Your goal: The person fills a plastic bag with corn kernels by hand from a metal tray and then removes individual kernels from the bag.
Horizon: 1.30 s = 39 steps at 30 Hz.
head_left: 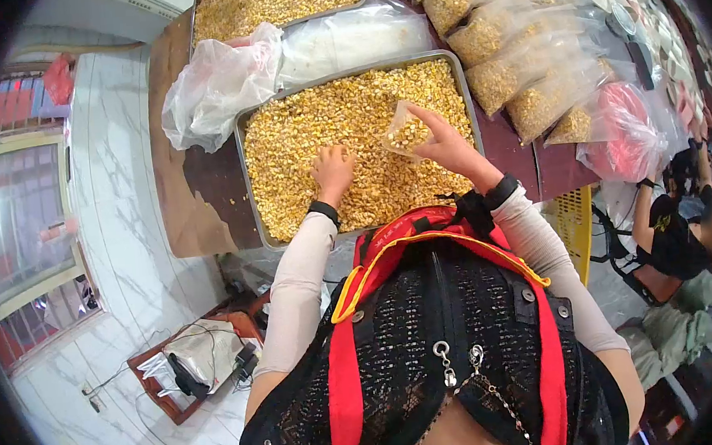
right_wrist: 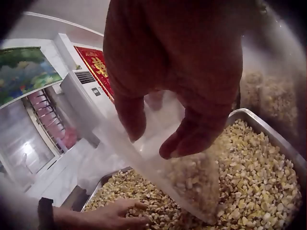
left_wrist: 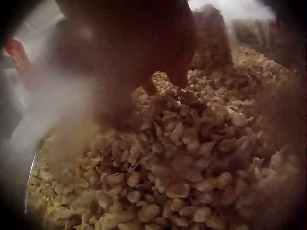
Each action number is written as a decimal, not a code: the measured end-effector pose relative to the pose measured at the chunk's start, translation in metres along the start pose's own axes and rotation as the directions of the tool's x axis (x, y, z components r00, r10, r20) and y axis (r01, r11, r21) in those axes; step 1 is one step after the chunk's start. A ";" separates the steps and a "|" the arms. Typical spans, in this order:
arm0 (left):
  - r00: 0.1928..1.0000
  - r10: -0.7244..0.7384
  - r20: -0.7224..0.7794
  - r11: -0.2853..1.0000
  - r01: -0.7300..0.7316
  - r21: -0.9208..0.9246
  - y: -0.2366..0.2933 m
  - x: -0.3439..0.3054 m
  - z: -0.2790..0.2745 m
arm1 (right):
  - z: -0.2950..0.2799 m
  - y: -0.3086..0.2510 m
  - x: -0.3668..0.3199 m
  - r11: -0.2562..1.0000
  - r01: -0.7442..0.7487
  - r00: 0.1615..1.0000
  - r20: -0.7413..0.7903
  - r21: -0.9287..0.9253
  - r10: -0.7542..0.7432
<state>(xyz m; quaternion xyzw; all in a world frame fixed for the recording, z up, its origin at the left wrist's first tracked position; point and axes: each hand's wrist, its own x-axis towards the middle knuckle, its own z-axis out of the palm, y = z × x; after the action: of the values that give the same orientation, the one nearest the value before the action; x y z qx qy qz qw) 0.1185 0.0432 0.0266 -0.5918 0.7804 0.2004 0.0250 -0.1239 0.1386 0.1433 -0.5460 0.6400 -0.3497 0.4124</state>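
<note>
A metal tray full of pale yellow corn kernels lies before me. My left hand rests on the kernels left of centre, its fingertips dipping in among them. In the right wrist view this left hand lies low over the corn with its fingers extended. Over the right half of the tray, my right hand holds a clear plastic bag by its mouth, between thumb and fingers. Some kernels show inside that bag in the right wrist view. The left wrist view is dark and blurred.
Several filled clear bags stand in a row right of the tray. Behind it are a second corn tray and crumpled plastic. A pink bag sits at right, near another person.
</note>
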 end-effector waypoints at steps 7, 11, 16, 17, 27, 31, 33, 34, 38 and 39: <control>0.911 0.411 -0.044 0.909 -0.405 0.102 0.013 -0.013 0.012 | 0.003 0.002 0.002 0.998 0.064 0.998 -0.025 0.024 -0.063; 0.948 0.316 -0.039 0.906 -0.313 -0.284 0.007 0.013 0.020 | 0.000 0.008 -0.001 0.996 0.081 0.995 -0.056 -0.033 -0.082; 0.874 0.052 0.483 0.020 0.483 -0.875 0.018 0.018 -0.018 | 0.000 0.001 -0.002 0.999 0.048 0.997 -0.057 -0.017 -0.049; 0.813 0.185 0.552 -0.377 0.578 -0.724 0.015 0.021 -0.020 | 0.001 0.001 -0.001 0.999 0.050 0.997 -0.056 -0.016 -0.051; 0.849 0.377 0.370 -0.637 0.528 -0.562 0.085 0.004 -0.106 | 0.001 -0.002 -0.002 0.998 0.041 0.998 -0.053 0.038 -0.039; 0.872 0.403 0.279 -0.518 0.468 -0.716 0.118 -0.006 -0.133 | 0.003 0.000 0.000 0.997 0.073 0.994 -0.079 0.001 -0.072; 0.873 0.474 0.115 -0.525 0.385 -0.760 0.132 -0.011 -0.138 | 0.004 0.001 0.000 0.998 0.069 0.994 -0.081 -0.014 -0.070; 0.890 0.447 0.087 -0.510 0.334 -0.792 0.138 -0.012 -0.139 | 0.004 0.000 0.000 0.997 0.065 0.994 -0.080 -0.030 -0.068; 0.902 0.430 0.019 -0.528 0.269 -0.806 0.151 -0.014 -0.136 | 0.003 0.002 0.000 0.997 0.073 0.994 -0.080 -0.016 -0.074; 0.901 0.433 0.020 -0.527 0.272 -0.805 0.154 -0.015 -0.137 | 0.003 -0.001 -0.001 0.998 0.061 0.995 -0.075 0.013 -0.060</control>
<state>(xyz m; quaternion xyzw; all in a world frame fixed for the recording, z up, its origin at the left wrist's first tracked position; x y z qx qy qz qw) 0.0066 0.0438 0.2007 -0.1713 0.2197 0.8890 -0.3633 -0.1210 0.1393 0.1429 -0.5484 0.6355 -0.3871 0.3816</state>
